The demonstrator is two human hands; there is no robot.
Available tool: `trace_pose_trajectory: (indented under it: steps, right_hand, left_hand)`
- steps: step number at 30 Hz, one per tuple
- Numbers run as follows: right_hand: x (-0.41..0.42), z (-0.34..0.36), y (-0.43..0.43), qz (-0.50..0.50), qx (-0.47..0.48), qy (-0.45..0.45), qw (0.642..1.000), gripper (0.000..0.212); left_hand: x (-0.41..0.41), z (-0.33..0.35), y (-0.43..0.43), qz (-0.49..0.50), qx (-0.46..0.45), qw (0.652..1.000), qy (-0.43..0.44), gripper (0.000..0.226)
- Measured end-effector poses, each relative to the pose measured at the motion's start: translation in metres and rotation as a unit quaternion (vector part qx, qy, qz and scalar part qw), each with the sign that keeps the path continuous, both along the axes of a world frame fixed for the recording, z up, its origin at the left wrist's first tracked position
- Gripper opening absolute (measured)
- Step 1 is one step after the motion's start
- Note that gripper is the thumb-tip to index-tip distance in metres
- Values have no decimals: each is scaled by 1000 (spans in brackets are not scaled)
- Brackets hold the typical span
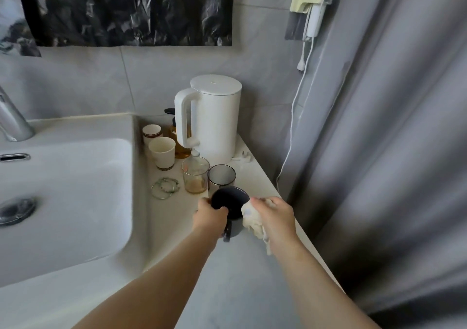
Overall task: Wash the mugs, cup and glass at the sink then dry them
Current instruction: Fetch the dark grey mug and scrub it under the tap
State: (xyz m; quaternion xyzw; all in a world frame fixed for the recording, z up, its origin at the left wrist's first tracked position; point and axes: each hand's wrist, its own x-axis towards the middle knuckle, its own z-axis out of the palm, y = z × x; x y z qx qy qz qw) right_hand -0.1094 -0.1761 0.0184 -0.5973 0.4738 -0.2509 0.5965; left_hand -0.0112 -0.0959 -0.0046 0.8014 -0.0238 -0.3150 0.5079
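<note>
My left hand (210, 214) grips a dark blue mug (228, 202) at its near rim, above the counter to the right of the sink (75, 202). The mug's handle points toward me. My right hand (274, 215) holds a crumpled white cloth (252, 221) against the mug's right side. Just behind the mug stand a smoky grey glass (222, 175) and a clear glass (195, 174) with brownish residue. Further back stand a white cup (162, 152) and a second white cup (152, 132) with a dark band.
A white electric kettle (212, 116) stands at the back of the counter, with an amber bottle (180, 149) partly hidden behind its handle. Green bead bracelets (165, 188) lie near the sink edge. The faucet (11, 119) is at far left. A grey curtain (379, 152) hangs at right.
</note>
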Motion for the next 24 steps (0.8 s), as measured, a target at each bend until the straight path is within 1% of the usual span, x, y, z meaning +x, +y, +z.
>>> trace_pose_trajectory:
  steps: [4, 7, 10, 11, 14, 15, 16, 20, 22, 24]
  right_hand:
    - [5, -7, 1, 10, -2, 3, 1000, 18]
    - [7, -8, 2, 9, 3, 2, 1000, 15]
    - [7, -9, 2, 5, 4, 4, 1000, 13]
    - [7, -9, 2, 4, 4, 6, 1000, 14]
    - [5, -12, 1, -1, 13, 3, 1000, 15]
    - [5, -13, 2, -4, 16, 2, 1000, 16]
    - [4, -13, 2, -5, 16, 0, 1000, 16]
    - [3, -13, 3, -6, 21, -11, 1000, 18]
    - [3, -14, 4, -6, 24, -18, 1000, 19]
    - [4, -10, 6, -2, 20, -23, 1000, 19]
  left_hand:
    - [3, 2, 2, 0, -7, 999, 52, 21]
    - [4, 1, 2, 16, -16, 997, 70, 23]
    - [0, -5, 7, 39, -11, 998, 54, 30]
    - [-2, -7, 10, 26, -7, 998, 56, 34]
    - [-6, -11, 18, -3, -7, 995, 96, 49]
    - [-7, -11, 21, -6, -10, 995, 99, 51]
    - [-9, -11, 23, -17, -16, 995, 93, 49]
    - [-21, -7, 29, -121, -54, 987, 94, 31]
    - [-21, -5, 31, -122, -84, 986, 80, 30]
    - [-18, 0, 34, -97, -111, 988, 50, 31]
